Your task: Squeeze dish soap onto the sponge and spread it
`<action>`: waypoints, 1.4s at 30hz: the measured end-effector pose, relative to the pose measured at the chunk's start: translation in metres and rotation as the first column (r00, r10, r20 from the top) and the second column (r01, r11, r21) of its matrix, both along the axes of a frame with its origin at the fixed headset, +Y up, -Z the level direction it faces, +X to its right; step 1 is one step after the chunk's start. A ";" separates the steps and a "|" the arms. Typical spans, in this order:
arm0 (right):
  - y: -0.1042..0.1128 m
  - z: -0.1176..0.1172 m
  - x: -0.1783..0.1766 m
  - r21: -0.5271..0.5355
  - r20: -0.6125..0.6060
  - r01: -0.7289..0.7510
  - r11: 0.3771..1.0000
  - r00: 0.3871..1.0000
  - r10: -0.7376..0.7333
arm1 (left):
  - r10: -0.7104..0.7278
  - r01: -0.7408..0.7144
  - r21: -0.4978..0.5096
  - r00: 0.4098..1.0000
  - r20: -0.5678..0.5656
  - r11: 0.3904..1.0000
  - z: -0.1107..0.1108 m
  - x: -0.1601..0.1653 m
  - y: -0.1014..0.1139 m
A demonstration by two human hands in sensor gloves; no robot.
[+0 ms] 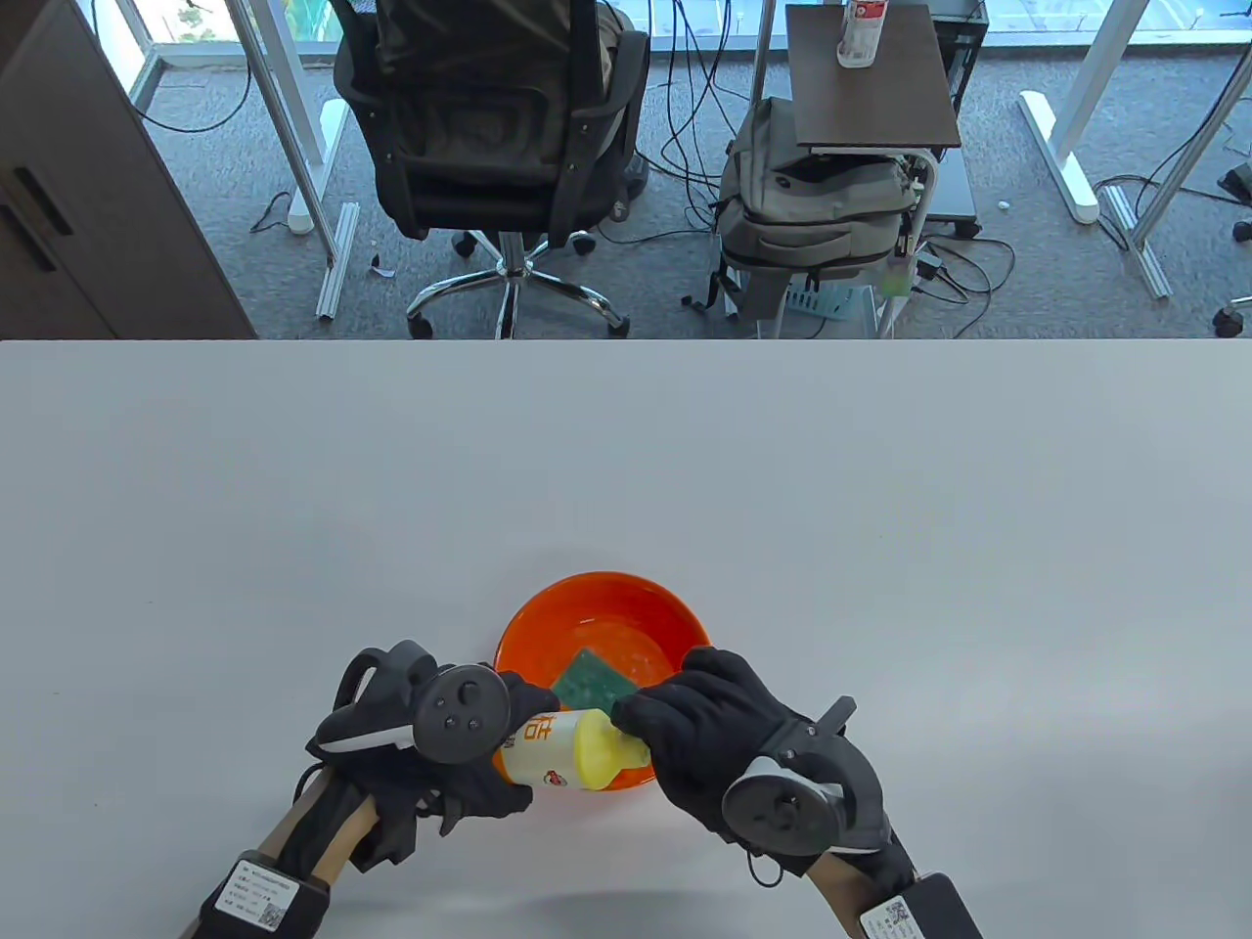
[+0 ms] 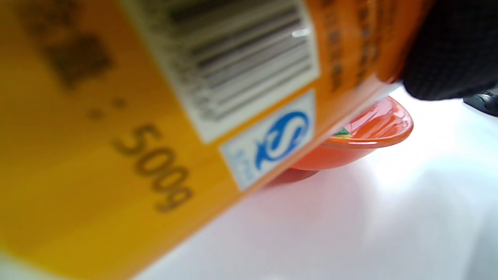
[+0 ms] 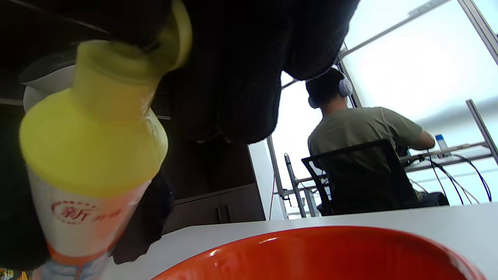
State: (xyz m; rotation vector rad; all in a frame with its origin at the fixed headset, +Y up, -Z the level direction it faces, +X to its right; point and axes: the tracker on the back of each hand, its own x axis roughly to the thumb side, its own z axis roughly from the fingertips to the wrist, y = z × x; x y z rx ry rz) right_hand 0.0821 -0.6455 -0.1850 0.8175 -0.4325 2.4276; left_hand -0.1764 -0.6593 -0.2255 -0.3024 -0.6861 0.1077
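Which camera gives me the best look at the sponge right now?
The table view: the green sponge lies in the orange bowl, most of its top face visible beyond the soap bottle. The left wrist view catches only a sliver of it over the bowl's rim. The right wrist view shows none of it.

Orange bowl (image 1: pixel 548 611), green sponge (image 1: pixel 592 678), yellow-capped white-and-orange soap bottle (image 1: pixel 562 748) (barcoded label), black gloves (image 1: pixel 699 738).
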 end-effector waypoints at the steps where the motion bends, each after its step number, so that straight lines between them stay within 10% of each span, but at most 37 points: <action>1: -0.001 -0.005 0.003 -0.097 -0.025 0.039 0.995 0.999 -0.042 | 0.012 -0.012 -0.015 1.000 0.003 1.000 0.000 -0.001 0.000; 6: -0.022 -0.027 0.015 -0.513 -0.065 0.229 0.827 0.951 -0.304 | -0.008 0.008 0.014 0.999 0.034 1.000 0.005 0.005 0.002; 10: -0.035 -0.036 0.025 -0.603 0.013 0.311 0.735 0.925 -0.381 | -0.013 0.012 0.056 1.000 0.018 0.998 0.007 0.006 0.005; 22: -0.034 -0.044 0.058 -0.265 0.322 0.109 0.958 0.947 -0.018 | 0.024 0.031 0.281 0.981 -0.193 0.959 -0.008 -0.021 0.020; 42: -0.052 -0.053 0.051 -0.225 0.428 -0.337 0.914 0.808 0.404 | -0.108 0.388 0.654 0.898 -0.426 0.650 -0.026 0.025 0.038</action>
